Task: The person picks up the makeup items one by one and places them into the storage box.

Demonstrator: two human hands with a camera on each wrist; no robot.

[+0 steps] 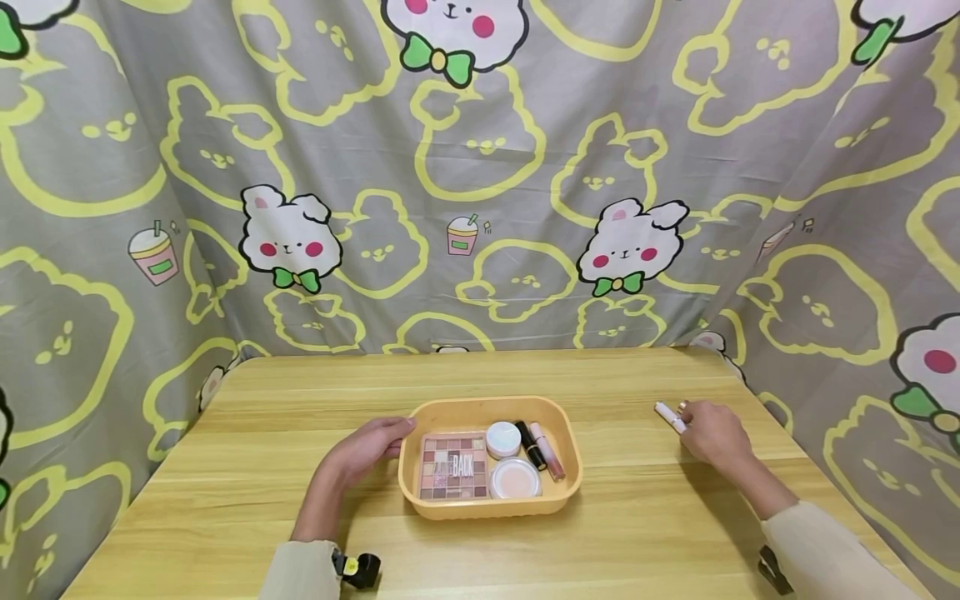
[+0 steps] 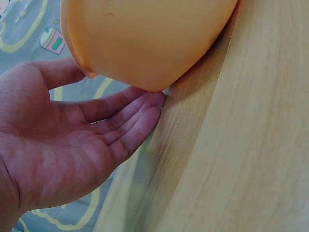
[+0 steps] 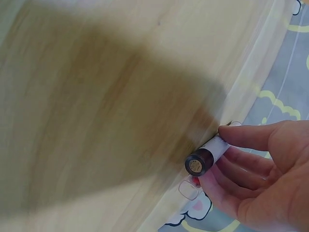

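Note:
A yellow-orange basket (image 1: pixel 491 508) stands on the table. My left hand (image 1: pixel 367 450) is at its left end, thumb at the rim and the other fingers against the lower outer wall (image 2: pixel 145 48). Inside lie an eyeshadow palette (image 1: pixel 453 468), two round cosmetic jars (image 1: pixel 503 439), a black tube (image 1: pixel 531 447) and a pink lip gloss tube (image 1: pixel 547 452). Farther right, my right hand (image 1: pixel 716 433) pinches a slim white cosmetic tube (image 3: pixel 214 146) with a dark, labelled end. Close beside it shows the clear, reddish end of another small item (image 3: pixel 189 187).
The wooden table (image 1: pixel 300 400) reaches back to a grey patterned curtain (image 1: pixel 517 275), which also hangs along the left and right sides. A black wrist camera mount (image 1: pixel 358 570) sits by the left sleeve. Bare wood lies between the basket and my right hand.

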